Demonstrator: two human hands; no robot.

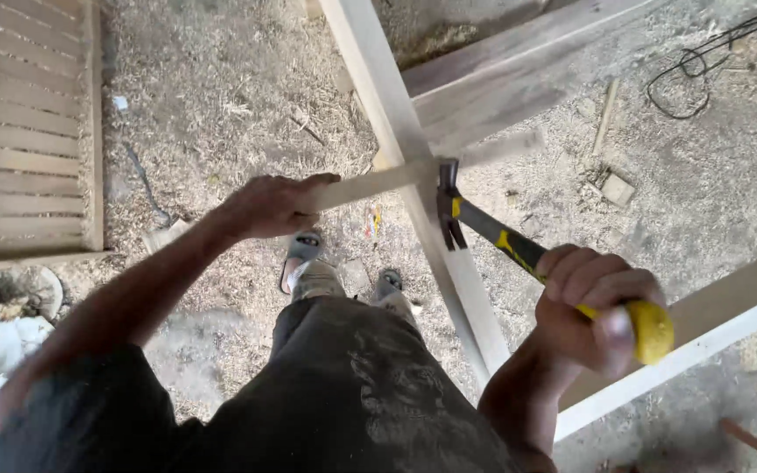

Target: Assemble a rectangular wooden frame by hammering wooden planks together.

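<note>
a thin wooden slat (370, 186) lies across a pale upright beam (422, 188) — the left hand (266, 206) clamped around its end, the right hand (590, 308) gripping the yellow handle of a claw hammer (519, 254) whose head meets the crossing. sawdust-strewn ground (221, 96) below, a slatted panel (32, 131) at left.

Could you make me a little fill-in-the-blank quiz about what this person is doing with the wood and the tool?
1. The right hand grips a hammer by its ____ and black handle.
2. The left hand holds a thin wooden ____.
3. The hammer's head sits where that piece crosses a long pale ____.
4. The ground is strewn with ____.

Missing words: yellow; strip; board; sawdust
</note>
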